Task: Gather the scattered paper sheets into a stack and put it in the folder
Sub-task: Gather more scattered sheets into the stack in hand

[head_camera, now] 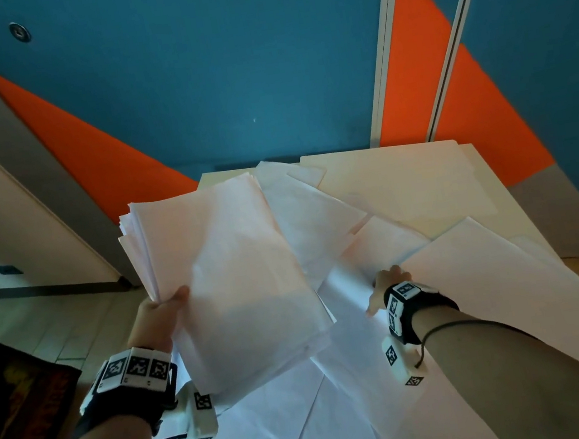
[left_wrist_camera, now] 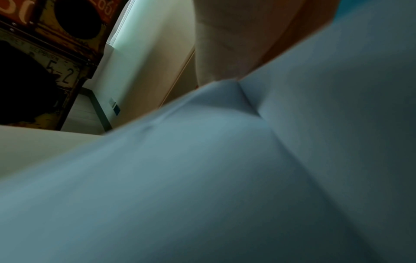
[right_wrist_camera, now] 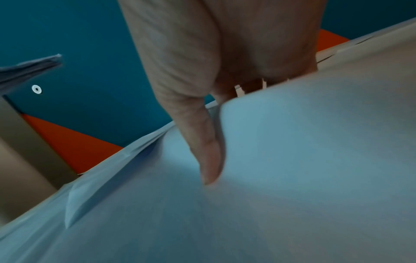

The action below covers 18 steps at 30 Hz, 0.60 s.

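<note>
Head view: my left hand [head_camera: 167, 314] grips the gathered stack of white paper sheets [head_camera: 229, 277] by its near-left edge, thumb on top, lifted clear of the table. My right hand [head_camera: 388, 289] is nearer the loose white sheet [head_camera: 497, 286], which stretches right and nearward from its fingers; the thumb lies flat on the paper and the fingers slip under its edge. The cream card folder [head_camera: 406, 179] lies far right.

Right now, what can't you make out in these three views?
- Left hand fingers: under the held stack in the head view; the left wrist view shows only blurred paper.
- Right hand fingers: tucked under a loose sheet; only the thumb shows in the right wrist view.
- Folder: partly covered by sheets; open or closed unclear.
</note>
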Each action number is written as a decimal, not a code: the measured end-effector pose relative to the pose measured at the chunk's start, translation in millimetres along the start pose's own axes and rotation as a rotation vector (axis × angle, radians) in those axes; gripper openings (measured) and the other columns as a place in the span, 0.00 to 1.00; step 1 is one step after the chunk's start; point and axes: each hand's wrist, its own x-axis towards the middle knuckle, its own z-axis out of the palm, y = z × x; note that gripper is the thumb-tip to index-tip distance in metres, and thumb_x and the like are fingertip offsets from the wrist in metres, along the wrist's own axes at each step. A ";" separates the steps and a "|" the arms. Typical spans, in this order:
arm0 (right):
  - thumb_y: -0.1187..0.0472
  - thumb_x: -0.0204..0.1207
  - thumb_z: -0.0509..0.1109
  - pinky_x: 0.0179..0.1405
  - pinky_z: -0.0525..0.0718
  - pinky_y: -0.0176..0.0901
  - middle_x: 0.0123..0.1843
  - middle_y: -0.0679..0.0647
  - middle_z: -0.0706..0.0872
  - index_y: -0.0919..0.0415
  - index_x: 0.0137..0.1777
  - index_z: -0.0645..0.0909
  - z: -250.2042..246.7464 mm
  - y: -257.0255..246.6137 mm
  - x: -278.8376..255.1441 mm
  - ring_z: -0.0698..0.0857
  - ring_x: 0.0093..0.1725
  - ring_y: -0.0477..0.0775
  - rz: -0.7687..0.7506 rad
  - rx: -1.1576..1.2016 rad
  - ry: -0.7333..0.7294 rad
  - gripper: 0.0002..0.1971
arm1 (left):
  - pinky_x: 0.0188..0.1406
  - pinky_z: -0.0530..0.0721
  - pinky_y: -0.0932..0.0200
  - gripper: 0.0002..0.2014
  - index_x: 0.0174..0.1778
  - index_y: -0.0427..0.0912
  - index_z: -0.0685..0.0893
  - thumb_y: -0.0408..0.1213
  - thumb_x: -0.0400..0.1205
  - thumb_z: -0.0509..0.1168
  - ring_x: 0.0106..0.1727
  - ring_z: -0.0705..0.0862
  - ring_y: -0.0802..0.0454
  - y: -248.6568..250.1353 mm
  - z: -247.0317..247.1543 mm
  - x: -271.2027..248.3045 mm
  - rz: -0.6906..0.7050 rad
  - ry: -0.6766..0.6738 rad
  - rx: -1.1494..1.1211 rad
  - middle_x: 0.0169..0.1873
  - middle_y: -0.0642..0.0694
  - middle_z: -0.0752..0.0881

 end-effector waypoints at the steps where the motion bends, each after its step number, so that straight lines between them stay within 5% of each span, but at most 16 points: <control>1: 0.52 0.68 0.76 0.70 0.72 0.55 0.73 0.58 0.67 0.60 0.72 0.70 0.1 -0.4 -0.9 0.67 0.75 0.63 -0.009 -0.025 0.013 0.33 | 0.36 0.77 0.57 0.18 0.64 0.19 0.75 0.26 0.80 0.64 0.34 0.77 0.48 0.2 1.1 -0.1 0.001 -0.003 0.003 0.34 0.42 0.79; 4: 0.60 0.72 0.68 0.63 0.79 0.52 0.65 0.57 0.73 0.60 0.64 0.75 -4.9 -3.0 -5.7 0.76 0.66 0.62 -0.042 0.014 0.003 0.19 | 0.48 0.79 0.51 0.19 0.63 0.18 0.75 0.27 0.80 0.65 0.35 0.78 0.47 0.5 1.2 2.0 0.003 -0.010 0.017 0.35 0.42 0.80; 6: 0.66 0.71 0.64 0.43 0.82 0.47 0.46 0.55 0.76 0.60 0.46 0.73 -10.1 -2.9 -8.7 0.79 0.45 0.57 -0.081 0.111 0.008 0.05 | 0.55 0.76 0.48 0.19 0.63 0.18 0.76 0.27 0.79 0.66 0.36 0.79 0.45 -0.3 -0.6 3.8 0.002 -0.012 0.030 0.35 0.41 0.80; 8: 0.70 0.72 0.64 0.28 0.71 0.41 0.43 0.54 0.73 0.60 0.48 0.68 -15.9 -3.1 -11.7 0.72 0.35 0.52 -0.077 0.248 -0.013 0.10 | 0.57 0.76 0.47 0.19 0.63 0.18 0.76 0.27 0.79 0.66 0.40 0.80 0.42 -0.9 -2.3 3.9 0.005 -0.019 0.041 0.35 0.41 0.81; 10: 0.72 0.72 0.65 0.34 0.74 0.42 0.56 0.60 0.75 0.62 0.66 0.64 -20.9 -2.0 -14.0 0.77 0.45 0.57 -0.066 0.377 -0.107 0.23 | 0.59 0.76 0.46 0.19 0.63 0.18 0.76 0.27 0.79 0.66 0.44 0.80 0.41 -2.0 -2.9 3.2 0.002 -0.034 0.055 0.36 0.41 0.81; 12: 0.69 0.72 0.70 0.52 0.78 0.46 0.72 0.63 0.70 0.62 0.78 0.55 -23.6 1.5 -13.4 0.76 0.64 0.64 -0.059 0.454 -0.164 0.37 | 0.61 0.77 0.44 0.19 0.63 0.18 0.76 0.27 0.80 0.65 0.41 0.80 0.43 -3.6 -3.7 2.5 -0.009 -0.050 0.058 0.37 0.41 0.81; 15: 0.43 0.70 0.74 0.71 0.72 0.51 0.79 0.60 0.67 0.62 0.81 0.55 -29.8 9.7 -19.0 0.71 0.75 0.63 -0.038 0.594 -0.105 0.46 | 0.62 0.77 0.42 0.19 0.61 0.17 0.76 0.28 0.80 0.66 0.44 0.81 0.41 -5.0 -5.6 2.3 -0.025 -0.061 0.064 0.37 0.40 0.81; 18: 0.33 0.74 0.62 0.69 0.71 0.51 0.76 0.62 0.71 0.65 0.77 0.63 -49.2 20.9 -31.4 0.72 0.74 0.63 -0.008 0.538 0.017 0.43 | 0.62 0.78 0.42 0.19 0.62 0.17 0.76 0.28 0.79 0.66 0.50 0.80 0.38 -6.4 -4.8 3.4 -0.030 -0.058 0.091 0.39 0.36 0.83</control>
